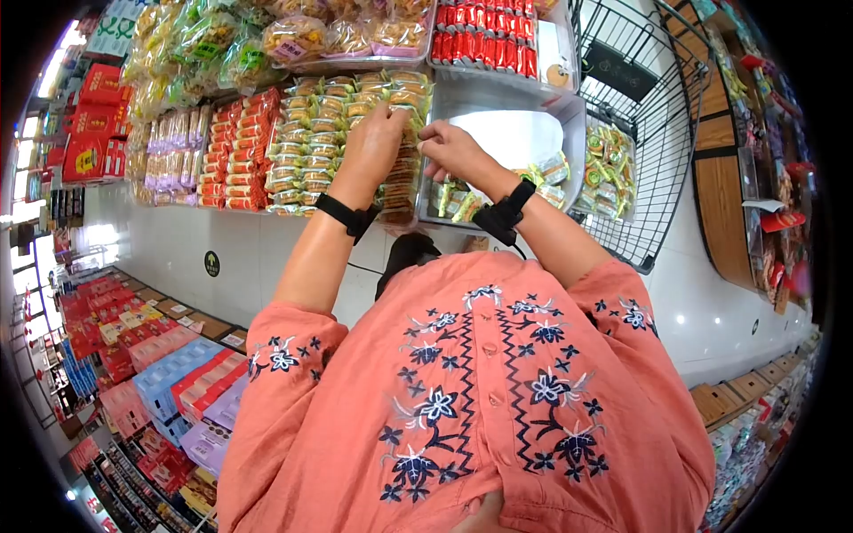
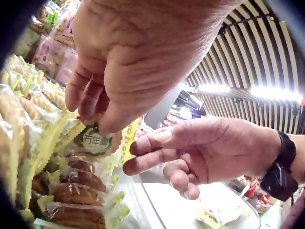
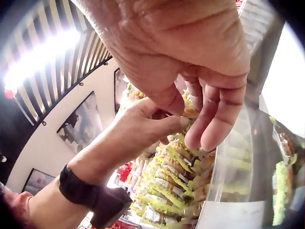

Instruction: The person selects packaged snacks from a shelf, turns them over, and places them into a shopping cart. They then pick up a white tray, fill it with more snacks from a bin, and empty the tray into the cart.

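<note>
Several rows of yellow-wrapped round biscuits (image 1: 311, 133) fill a bin. At its right-hand row my left hand (image 1: 373, 147) pinches one wrapped biscuit (image 2: 95, 139) with green print on a white label, thumb against fingers. Under it, more wrapped biscuits (image 2: 78, 191) stand stacked on edge. Close by on the right, my right hand (image 1: 458, 155) hangs over the edge of a grey bin (image 1: 569, 111). Its fingers are loosely bent with nothing visible between them; in the left wrist view their tips are beside the biscuit's yellow wrapper, and contact cannot be told.
The grey bin holds a white sheet (image 1: 511, 133) and a few yellow-green packets (image 1: 551, 169). Red-wrapped snacks (image 1: 484, 40) lie behind it, red packets (image 1: 240, 151) to the left. A black wire cart (image 1: 657, 178) stands at the right, with more packets (image 1: 606, 169) beside it.
</note>
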The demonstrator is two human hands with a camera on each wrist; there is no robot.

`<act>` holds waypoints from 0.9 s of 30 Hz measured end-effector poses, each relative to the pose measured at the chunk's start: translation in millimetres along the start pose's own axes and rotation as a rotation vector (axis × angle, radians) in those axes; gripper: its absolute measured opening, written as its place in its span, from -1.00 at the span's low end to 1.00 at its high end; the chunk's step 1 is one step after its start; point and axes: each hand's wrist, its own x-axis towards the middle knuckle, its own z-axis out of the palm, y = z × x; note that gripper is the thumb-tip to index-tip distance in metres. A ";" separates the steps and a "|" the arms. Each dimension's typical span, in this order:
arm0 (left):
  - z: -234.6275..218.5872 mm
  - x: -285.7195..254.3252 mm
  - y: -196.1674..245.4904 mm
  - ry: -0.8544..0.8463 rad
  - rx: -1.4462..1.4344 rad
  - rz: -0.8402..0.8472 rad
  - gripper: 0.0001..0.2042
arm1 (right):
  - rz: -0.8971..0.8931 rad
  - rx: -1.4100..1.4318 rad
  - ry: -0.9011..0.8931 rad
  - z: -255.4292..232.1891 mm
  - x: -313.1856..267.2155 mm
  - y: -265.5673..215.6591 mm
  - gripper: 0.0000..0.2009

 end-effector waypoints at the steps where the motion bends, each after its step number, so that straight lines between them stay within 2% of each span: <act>1: 0.1 -0.3 -0.2 -0.002 0.020 0.003 -0.80 | 0.003 0.005 -0.002 0.8 1.1 1.4 -0.64; 4: 5.1 0.4 -4.5 0.061 -0.016 0.080 -0.79 | -0.005 0.020 -0.015 -2.5 2.9 5.6 -0.62; 10: -1.0 -3.3 -0.8 0.091 -0.055 0.109 -0.82 | -0.069 -0.090 0.055 -7.3 4.7 9.2 -0.58; 19: -0.9 0.2 0.8 0.034 0.015 0.070 -0.86 | -0.009 0.026 0.022 11.7 13.8 -4.0 -0.59; 22: 2.5 -1.4 0.0 0.034 0.019 0.070 -0.84 | 0.028 -0.126 0.038 9.8 18.7 -5.8 -0.66; 25: 7.9 0.9 -6.0 0.037 -0.052 0.159 -0.73 | -0.090 -0.357 0.121 5.8 28.3 5.6 -0.70; 27: 7.7 -1.7 -7.7 0.031 -0.128 0.129 -0.67 | -0.143 -0.492 0.250 8.5 31.4 12.2 -0.75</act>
